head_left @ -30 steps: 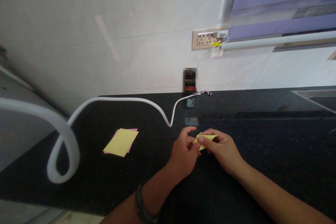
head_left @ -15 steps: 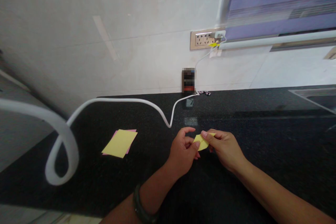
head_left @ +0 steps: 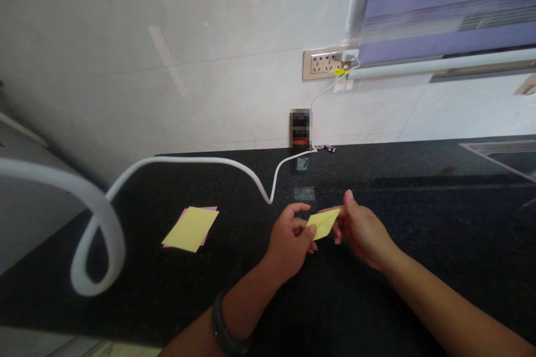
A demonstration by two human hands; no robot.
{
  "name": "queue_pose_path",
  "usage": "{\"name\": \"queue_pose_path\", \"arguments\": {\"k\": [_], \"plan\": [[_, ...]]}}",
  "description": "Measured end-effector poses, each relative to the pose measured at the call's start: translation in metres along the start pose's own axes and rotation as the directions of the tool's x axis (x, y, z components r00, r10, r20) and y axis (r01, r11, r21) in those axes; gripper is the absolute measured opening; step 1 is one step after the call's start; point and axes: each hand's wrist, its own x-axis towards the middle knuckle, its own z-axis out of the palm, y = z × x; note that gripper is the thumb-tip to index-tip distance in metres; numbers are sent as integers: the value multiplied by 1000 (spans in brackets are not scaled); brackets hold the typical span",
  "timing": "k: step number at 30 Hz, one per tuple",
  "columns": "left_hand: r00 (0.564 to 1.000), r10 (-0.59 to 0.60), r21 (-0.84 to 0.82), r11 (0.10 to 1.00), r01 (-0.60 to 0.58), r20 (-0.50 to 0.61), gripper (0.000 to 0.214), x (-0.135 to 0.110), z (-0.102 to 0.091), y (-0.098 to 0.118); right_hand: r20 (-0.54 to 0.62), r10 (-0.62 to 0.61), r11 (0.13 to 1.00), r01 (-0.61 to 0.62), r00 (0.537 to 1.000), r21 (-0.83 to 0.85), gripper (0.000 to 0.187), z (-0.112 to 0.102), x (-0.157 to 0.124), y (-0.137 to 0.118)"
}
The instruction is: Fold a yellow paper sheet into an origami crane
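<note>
In the head view, a small folded yellow paper (head_left: 323,223) is pinched at its near-left edge between the thumb and fingers of the left hand (head_left: 290,241), held over the dark counter (head_left: 138,279). The right hand (head_left: 365,234) is held loosely parted just beside the paper's right edge, its thumb raised away from its half-curled fingers; whether the paper is touched by them cannot be told. Room is left between the left hand and the flat yellow sheet (head_left: 192,227), which is laid over a pink sheet (head_left: 211,213). The far side is bounded by the pale wall (head_left: 234,95), and the left side is crossed by a looped white cord (head_left: 188,159). To the right, a pale frame (head_left: 477,150) is cut off by the border, and its inside is hard to make out. The pink sheet is mostly covered, the fingers beneath the folded paper are partly hidden, and the front of a dark object (head_left: 300,128) is blurred.
</note>
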Motion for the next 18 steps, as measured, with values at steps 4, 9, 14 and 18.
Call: {"name": "queue_pose_path", "arguments": {"k": [4, 9, 14, 18], "plan": [[1000, 8, -52, 999, -9, -23, 35, 1, -1, -3, 16, -82, 986, 84, 996, -143, 33, 1, -2, -2], [998, -66, -221, 973, 63, -8, 37, 1, 0, -1, 112, -359, 844, 374, 927, -384, 16, 1, -6, -4], [996, -81, -278, 956, 91, 49, 23, 0, -1, 1, 258, -444, 752, 513, 858, -413, 11, 0, -6, -3], [998, -59, -232, 971, 52, -20, 21, 1, -2, -3, 72, -375, 853, 374, 924, -365, 13, 2, -4, 2]]}}
